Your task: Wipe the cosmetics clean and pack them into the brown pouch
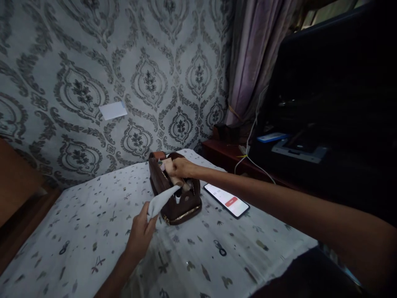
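Note:
A dark brown zippered bag (186, 207) stands unzipped on the patterned white bedsheet, packed with small items. My left hand (141, 231), in front of the bag, is closed on a white cloth (159, 203) whose tip reaches over the bag's opening. At the bag's mouth, my right hand (182, 167) grips a beige item (170, 166); its exact kind cannot be made out. Something small with a white part (178, 198) shows inside the bag below it. To the bag's right lies a phone (228, 200) with a lit screen and a red button.
Behind the bed is a wall with damask wallpaper (149, 78), bearing a white paper (113, 110). A pink curtain (251, 62) hangs beside it. On the right are a reddish-brown table (214, 149), a white cable (256, 118) and a blue-edged box (273, 137). Brown wood (18, 186) borders the left.

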Demonstrator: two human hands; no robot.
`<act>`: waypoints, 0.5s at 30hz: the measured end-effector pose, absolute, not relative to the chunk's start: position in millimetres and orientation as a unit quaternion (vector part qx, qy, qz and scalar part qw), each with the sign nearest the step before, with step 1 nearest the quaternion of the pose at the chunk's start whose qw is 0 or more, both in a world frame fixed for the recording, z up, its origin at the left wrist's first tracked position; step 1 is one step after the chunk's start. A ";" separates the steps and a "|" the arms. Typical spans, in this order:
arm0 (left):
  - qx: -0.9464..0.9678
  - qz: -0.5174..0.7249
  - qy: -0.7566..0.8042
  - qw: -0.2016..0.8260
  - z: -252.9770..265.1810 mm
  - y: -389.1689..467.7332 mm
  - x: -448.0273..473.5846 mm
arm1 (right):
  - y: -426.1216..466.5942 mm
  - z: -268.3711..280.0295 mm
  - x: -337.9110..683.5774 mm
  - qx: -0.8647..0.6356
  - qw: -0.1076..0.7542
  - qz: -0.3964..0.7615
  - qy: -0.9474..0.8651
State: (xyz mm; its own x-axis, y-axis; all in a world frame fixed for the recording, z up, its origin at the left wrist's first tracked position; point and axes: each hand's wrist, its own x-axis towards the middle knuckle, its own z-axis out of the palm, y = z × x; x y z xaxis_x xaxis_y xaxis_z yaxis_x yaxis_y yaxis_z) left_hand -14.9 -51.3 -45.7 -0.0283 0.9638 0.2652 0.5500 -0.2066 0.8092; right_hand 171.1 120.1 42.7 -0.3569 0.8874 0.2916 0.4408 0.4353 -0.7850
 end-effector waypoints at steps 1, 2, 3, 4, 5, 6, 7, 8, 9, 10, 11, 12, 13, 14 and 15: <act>0.648 0.418 0.590 0.238 -50.3 -49.4 -20.7 | 118.6 44.2 171.7 -0.442 0.343 0.294 -0.774; 0.643 0.413 0.602 0.229 -55.0 -47.4 -27.8 | 117.0 45.9 172.5 -0.451 0.322 0.282 -0.783; 0.639 0.407 0.616 0.217 -59.1 -45.5 -36.2 | 115.1 47.7 173.6 -0.458 0.303 0.269 -0.791; 0.635 0.401 0.629 0.203 -62.5 -43.8 -45.7 | 112.9 49.3 175.4 -0.463 0.290 0.257 -0.797; 0.630 0.393 0.643 0.186 -64.8 -42.5 -56.0 | 110.4 50.7 177.8 -0.467 0.283 0.245 -0.801; 0.624 0.384 0.659 0.167 -65.8 -41.7 -66.6 | 107.9 51.5 181.1 -0.465 0.283 0.233 -0.806; 0.615 0.372 0.680 0.146 -65.6 -41.3 -77.1 | 105.8 51.5 185.2 -0.459 0.295 0.219 -0.809; 0.602 0.352 0.705 0.125 -64.5 -41.2 -87.0 | 104.3 50.3 189.9 -0.451 0.318 0.204 -0.809; 0.588 0.326 0.733 0.104 -62.9 -41.3 -96.0 | 103.7 47.8 195.1 -0.441 0.350 0.190 -0.805; 0.577 0.291 0.759 0.081 -61.4 -41.4 -104.0 | 104.2 43.8 200.4 -0.431 0.387 0.180 -0.795; 0.573 0.244 0.780 0.059 -60.5 -41.4 -111.0 | 105.9 38.6 205.7 -0.424 0.426 0.177 -0.780; 0.580 0.188 0.792 0.041 -60.4 -41.1 -117.1 | 108.6 32.2 210.5 -0.420 0.461 0.184 -0.760; 0.591 0.127 0.796 0.033 -61.3 -40.4 -122.3 | 112.1 25.2 214.6 -0.420 0.491 0.199 -0.737; 0.604 0.069 0.794 0.035 -62.8 -39.2 -126.9 | 116.4 17.8 218.0 -0.420 0.516 0.223 -0.712; 0.613 0.022 0.788 0.046 -64.4 -37.6 -131.0 | 121.0 10.5 220.5 -0.419 0.537 0.253 -0.688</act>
State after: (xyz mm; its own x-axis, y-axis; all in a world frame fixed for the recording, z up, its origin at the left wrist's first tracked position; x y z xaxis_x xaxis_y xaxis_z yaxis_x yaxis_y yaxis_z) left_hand -131.0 -37.6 -64.4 -0.2432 0.9689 -0.0457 0.9649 0.2465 0.0909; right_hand 220.5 121.0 10.5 -0.0736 0.8472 0.5261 0.3047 0.5214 -0.7971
